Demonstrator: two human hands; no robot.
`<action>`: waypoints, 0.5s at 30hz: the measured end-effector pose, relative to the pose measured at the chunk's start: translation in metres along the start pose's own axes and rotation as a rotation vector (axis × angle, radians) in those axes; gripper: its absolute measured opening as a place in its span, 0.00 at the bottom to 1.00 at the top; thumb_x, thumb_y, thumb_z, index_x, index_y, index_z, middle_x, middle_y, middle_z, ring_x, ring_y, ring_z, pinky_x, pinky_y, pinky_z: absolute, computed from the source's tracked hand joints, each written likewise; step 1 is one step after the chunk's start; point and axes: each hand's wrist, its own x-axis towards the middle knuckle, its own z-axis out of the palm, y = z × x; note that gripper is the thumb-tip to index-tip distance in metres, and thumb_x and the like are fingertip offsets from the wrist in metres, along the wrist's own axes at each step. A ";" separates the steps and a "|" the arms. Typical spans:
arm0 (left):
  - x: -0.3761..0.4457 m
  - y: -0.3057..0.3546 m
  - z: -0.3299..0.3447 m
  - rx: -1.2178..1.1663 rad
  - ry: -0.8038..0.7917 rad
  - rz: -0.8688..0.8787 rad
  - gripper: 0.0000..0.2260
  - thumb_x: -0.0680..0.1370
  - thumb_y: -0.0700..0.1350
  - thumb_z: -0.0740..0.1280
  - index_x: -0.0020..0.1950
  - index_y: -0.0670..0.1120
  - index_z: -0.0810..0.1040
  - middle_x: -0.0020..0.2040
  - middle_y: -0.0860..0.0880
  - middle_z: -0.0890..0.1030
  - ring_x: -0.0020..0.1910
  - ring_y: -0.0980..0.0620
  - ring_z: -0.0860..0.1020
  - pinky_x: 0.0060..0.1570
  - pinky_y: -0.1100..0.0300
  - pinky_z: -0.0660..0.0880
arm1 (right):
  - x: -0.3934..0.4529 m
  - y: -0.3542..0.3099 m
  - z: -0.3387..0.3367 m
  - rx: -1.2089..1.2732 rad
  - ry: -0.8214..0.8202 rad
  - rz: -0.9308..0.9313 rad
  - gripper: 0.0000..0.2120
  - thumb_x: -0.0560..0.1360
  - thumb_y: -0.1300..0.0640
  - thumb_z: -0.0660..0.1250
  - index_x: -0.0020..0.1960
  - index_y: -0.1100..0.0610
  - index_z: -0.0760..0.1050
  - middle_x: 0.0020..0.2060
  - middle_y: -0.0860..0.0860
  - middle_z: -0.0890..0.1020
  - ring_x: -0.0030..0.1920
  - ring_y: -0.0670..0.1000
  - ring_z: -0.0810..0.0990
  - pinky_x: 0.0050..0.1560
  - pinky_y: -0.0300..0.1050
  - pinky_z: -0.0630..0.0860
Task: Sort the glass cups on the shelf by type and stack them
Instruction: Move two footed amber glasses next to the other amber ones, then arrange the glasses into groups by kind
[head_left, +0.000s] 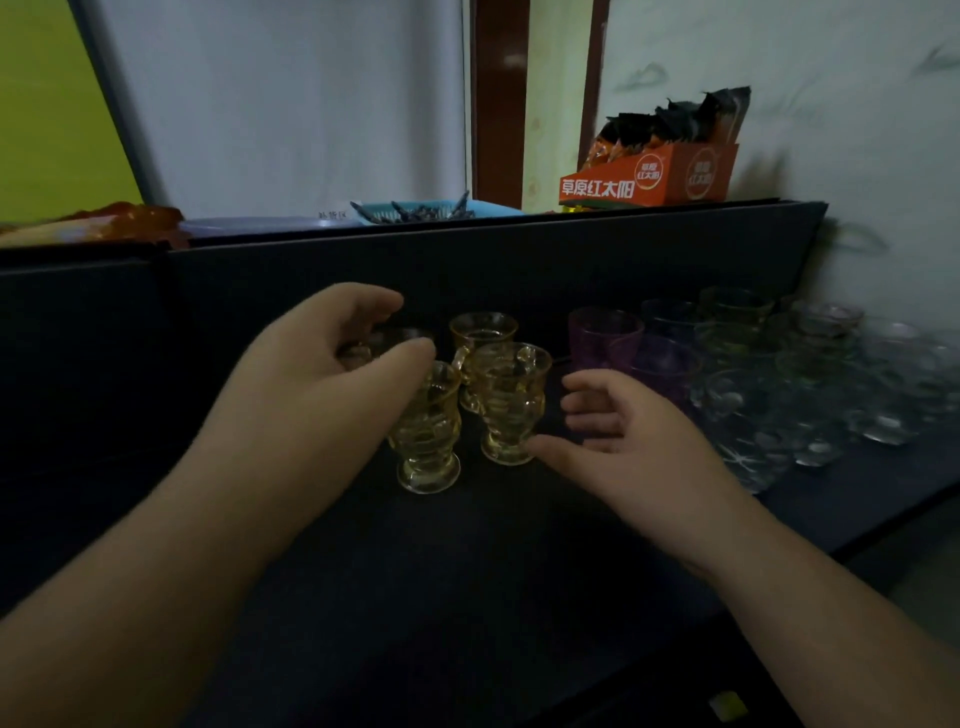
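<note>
Three amber glass cups with handles stand close together on the dark shelf (467, 545): a front one (428, 441), a right one (511, 410) and a rear one (480, 332). My left hand (332, 364) curls over a small clear glass (387, 343) just behind the front amber cup, thumb and fingers around its rim. My right hand (618, 441) hovers with fingers apart beside the right amber cup, its thumb tip near the cup's foot. Purple glasses (605, 332) stand to the right.
Many clear glasses (810, 395) crowd the right end of the shelf. A higher ledge behind carries an orange snack box (649, 179), a blue basket (415, 210) and a red packet (104, 223). A white wall closes the right side.
</note>
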 end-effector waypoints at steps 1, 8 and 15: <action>-0.010 0.000 -0.002 -0.009 0.015 0.014 0.21 0.72 0.55 0.70 0.65 0.63 0.75 0.55 0.63 0.79 0.52 0.67 0.78 0.43 0.71 0.72 | -0.009 0.000 -0.004 0.005 0.012 -0.038 0.29 0.68 0.44 0.78 0.66 0.40 0.72 0.54 0.40 0.80 0.55 0.38 0.79 0.57 0.41 0.79; -0.072 0.018 0.032 -0.061 0.161 0.052 0.23 0.66 0.67 0.73 0.60 0.69 0.76 0.58 0.68 0.78 0.58 0.64 0.78 0.53 0.59 0.76 | -0.044 0.018 -0.050 0.116 0.055 -0.218 0.24 0.63 0.37 0.75 0.58 0.38 0.76 0.54 0.38 0.82 0.56 0.41 0.81 0.55 0.45 0.80; -0.108 0.049 0.148 -0.051 0.207 -0.030 0.21 0.66 0.65 0.75 0.57 0.70 0.76 0.59 0.66 0.79 0.58 0.66 0.77 0.51 0.63 0.73 | -0.065 0.074 -0.124 0.229 -0.041 -0.284 0.23 0.64 0.37 0.74 0.58 0.38 0.77 0.55 0.39 0.82 0.58 0.42 0.82 0.57 0.39 0.79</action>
